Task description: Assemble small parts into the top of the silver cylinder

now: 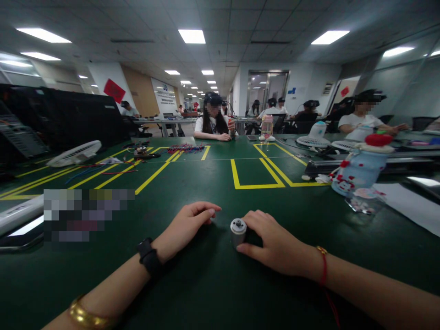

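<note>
Green table (213,183) marked with yellow lines; at its right side a pale blue bottle (360,170) with red cap, just beside white paper (409,204); at its left side a white fan (74,153); at its far edge a bundle of wires (185,148) and a seated person (213,123)

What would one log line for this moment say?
right hand: grips small metal cylinder upright on green table | left hand: rests curled on table beside it, not touching | blue bottle: far right
</note>
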`<state>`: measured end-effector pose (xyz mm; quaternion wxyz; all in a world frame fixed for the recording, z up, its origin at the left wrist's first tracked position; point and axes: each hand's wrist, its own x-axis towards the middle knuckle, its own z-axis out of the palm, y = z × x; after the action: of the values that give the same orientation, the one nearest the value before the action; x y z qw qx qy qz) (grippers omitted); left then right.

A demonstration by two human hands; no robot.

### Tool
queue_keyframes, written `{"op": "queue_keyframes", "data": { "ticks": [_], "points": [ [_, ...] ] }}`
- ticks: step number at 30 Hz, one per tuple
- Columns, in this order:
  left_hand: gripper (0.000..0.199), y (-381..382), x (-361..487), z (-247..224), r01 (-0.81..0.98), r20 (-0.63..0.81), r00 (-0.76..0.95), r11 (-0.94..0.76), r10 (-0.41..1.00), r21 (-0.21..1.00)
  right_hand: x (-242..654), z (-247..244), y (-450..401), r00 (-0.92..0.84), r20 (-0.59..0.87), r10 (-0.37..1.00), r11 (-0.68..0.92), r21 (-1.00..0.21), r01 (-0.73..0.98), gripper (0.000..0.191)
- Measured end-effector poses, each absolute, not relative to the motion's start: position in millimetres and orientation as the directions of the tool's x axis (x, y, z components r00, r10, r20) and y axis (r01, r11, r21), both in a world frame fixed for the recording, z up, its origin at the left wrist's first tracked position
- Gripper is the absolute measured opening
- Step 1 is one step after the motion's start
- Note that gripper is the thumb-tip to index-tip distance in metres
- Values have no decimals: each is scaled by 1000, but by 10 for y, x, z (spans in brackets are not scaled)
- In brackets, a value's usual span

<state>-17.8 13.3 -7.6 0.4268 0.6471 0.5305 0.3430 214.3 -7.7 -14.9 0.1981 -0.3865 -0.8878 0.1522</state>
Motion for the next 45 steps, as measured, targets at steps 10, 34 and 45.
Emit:
{"op": "queue_keyframes", "data": {
  "ticks": [10, 34, 45],
  "points": [
    [27, 94, -149, -42, 373, -46, 252, -53, 967, 926, 2151, -139, -81, -626, 230, 745, 654, -435, 619, 25],
    [19, -33, 85, 46, 337, 210, 404, -358, 890, 870, 2136, -185, -72, -627, 252, 737, 668, -412, 620, 26],
    [21, -7, -55, 81, 419, 215, 400, -386, 891, 822, 2139, -180, -69, -623, 252, 740, 665, -413, 623, 25]
  ]
}}
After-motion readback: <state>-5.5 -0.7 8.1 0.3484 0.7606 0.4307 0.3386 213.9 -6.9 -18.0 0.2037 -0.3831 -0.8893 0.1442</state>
